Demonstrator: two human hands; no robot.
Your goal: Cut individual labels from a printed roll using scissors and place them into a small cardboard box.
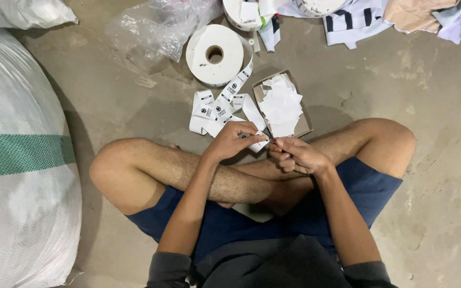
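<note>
Hands, left hand [234, 140] and right hand [296, 154], both pinching label tape [225, 106] beside box [305, 114] edge.

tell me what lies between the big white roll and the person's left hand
In the head view, a loose white printed label strip runs from the roll down over the concrete floor, folding in loops, to the left hand. The right hand pinches its end.

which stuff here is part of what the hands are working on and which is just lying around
In use: left hand, right hand, label strip, label roll, box of cut labels.
Lying about: big white sack, plastic bag, clothes.
</note>
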